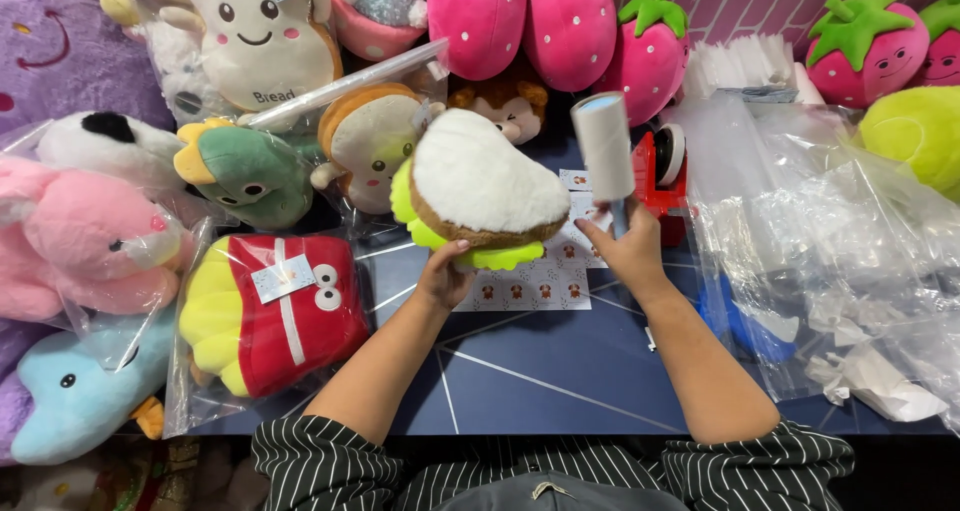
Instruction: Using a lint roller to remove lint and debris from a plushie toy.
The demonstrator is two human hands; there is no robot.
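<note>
Sandwich plush tilted, long axis sloping down-right; lint roller upright

Fuzzy cloth sandwich plush, papery matt lint roller (glossy crinkled plastic bags alongside).

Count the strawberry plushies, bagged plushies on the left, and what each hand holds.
Strawberry plushies along the top: 5 (first at)
Bagged plushies on the left (pink toy, blue dolphin, red fries, green dinosaur): 4
Sandwich plush in the left hand: 1
Lint roller in the right hand: 1
Total: 11
</note>
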